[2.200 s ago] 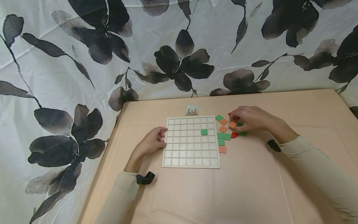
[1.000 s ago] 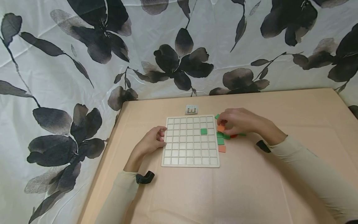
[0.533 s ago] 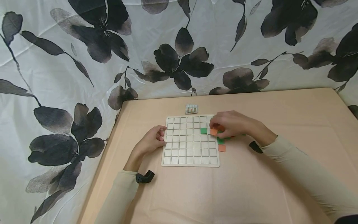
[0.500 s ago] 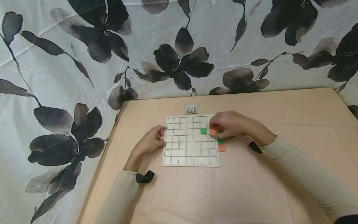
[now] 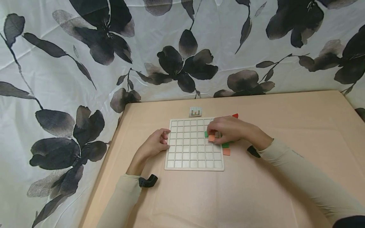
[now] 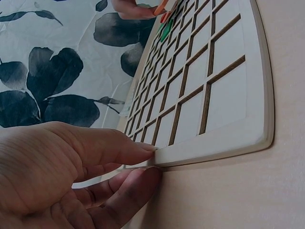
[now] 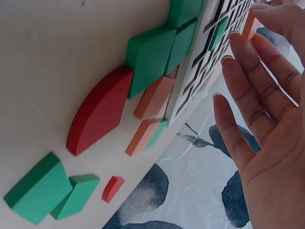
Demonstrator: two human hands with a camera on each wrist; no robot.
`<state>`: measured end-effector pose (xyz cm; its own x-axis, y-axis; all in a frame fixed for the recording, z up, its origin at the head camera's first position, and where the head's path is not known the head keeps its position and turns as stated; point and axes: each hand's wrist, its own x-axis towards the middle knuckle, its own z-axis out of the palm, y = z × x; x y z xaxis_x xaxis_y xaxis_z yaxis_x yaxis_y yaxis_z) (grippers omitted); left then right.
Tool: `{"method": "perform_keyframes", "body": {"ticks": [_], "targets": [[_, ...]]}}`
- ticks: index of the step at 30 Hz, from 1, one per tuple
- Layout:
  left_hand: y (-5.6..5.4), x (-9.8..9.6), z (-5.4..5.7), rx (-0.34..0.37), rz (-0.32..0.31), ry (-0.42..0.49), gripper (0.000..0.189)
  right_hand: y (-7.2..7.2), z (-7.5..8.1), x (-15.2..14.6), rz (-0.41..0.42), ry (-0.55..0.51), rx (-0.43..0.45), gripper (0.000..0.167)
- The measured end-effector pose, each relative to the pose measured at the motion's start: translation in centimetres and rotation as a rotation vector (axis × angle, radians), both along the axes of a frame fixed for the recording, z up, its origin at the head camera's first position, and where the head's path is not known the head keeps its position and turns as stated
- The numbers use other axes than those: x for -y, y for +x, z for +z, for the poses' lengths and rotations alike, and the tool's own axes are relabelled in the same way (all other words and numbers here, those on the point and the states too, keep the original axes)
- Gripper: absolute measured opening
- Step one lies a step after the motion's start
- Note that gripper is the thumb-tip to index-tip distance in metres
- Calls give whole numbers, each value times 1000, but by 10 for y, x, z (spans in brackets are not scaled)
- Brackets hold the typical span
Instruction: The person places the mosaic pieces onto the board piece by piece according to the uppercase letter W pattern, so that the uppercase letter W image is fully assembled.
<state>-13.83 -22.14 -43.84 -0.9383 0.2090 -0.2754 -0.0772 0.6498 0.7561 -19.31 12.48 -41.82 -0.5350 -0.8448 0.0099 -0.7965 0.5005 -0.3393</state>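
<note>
A white board with a square grid (image 5: 188, 155) lies on the table. At its left edge my left hand (image 5: 155, 142) pinches the rim, thumb on top and fingers at the underside in the left wrist view. Over the board's right part, my right hand (image 5: 233, 129) holds an orange square tile (image 5: 211, 138) between thumb and fingertips. A green tile (image 5: 206, 134) sits in a grid cell just left of the orange one, partly hidden by the right hand. In the right wrist view the held tile's edge shows near the thumb.
Loose green, orange and red pieces lie right of the board, among them a red quarter-circle piece (image 7: 101, 110) and an orange tile (image 5: 226, 152). A small card with a grid picture (image 5: 195, 111) lies behind the board. A floral cloth (image 5: 171, 47) hangs beyond the table.
My right hand has picked up an orange tile from the loose pieces and carried it left, over the board's right side. My left hand stays on the board's edge.
</note>
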Motion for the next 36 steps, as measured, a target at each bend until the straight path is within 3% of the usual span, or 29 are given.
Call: {"method": "perform_keyframes", "body": {"ticks": [36], "targets": [[-2,1,-2,-7,-8,-9,65,-4,-11,14,100,39,-135,13]]}}
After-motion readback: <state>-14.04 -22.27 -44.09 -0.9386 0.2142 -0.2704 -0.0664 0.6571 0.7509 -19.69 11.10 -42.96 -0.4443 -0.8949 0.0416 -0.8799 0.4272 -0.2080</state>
